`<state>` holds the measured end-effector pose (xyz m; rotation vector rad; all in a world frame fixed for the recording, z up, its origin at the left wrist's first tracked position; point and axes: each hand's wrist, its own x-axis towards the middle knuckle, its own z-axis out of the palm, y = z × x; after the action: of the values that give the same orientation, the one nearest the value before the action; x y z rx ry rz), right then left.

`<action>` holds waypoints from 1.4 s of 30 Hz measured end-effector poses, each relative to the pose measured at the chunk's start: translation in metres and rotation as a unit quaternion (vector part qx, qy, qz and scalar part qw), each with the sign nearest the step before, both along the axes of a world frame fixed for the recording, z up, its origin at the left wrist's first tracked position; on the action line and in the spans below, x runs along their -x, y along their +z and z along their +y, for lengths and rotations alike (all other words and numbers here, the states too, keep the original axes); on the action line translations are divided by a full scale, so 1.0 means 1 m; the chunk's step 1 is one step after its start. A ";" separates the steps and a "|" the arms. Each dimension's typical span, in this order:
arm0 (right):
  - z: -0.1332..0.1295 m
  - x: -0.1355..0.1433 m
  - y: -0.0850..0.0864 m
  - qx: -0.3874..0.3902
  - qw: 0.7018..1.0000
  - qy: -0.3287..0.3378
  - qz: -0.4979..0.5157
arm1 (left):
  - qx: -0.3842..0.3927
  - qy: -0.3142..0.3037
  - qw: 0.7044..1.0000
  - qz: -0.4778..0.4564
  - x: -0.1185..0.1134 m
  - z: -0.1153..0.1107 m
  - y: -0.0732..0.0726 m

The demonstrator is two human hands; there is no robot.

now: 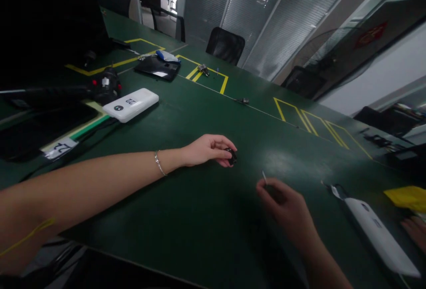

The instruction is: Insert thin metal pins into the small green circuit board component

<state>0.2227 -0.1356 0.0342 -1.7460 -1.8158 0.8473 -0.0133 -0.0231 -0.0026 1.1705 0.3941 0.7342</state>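
My left hand (213,149) is closed round a small black part (232,156), held just above the green table. Fingers cover much of the part, and its exact kind does not show. To the right and nearer to me, my right hand (286,202) pinches a thin, light-coloured pin-like piece (264,177) between thumb and fingertip, pointing upward. This hand is slightly blurred. The two hands are apart, with bare table between them.
A white power bank (131,104) lies left of my left arm, with cables and a black device (106,85) beside it. Another long white device (381,235) and a yellow item (406,198) lie at right, near another person's hand (415,231). Small metal parts (203,69) sit farther back.
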 end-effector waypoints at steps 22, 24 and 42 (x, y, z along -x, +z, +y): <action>0.038 0.053 0.005 -0.013 0.991 -0.004 0.136 | -0.049 0.012 0.998 0.043 0.000 -0.009 0.001; 0.042 0.052 0.003 0.005 0.986 -0.001 0.166 | -0.047 0.017 0.998 0.040 0.000 -0.008 0.000; 0.071 0.050 -0.031 -0.024 0.952 0.015 0.304 | -0.066 0.100 0.985 0.123 -0.001 -0.001 0.012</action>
<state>0.1731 -0.0643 0.0037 -1.2344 -1.4306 1.1830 -0.0123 -0.0241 0.0096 1.3662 0.6849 0.8008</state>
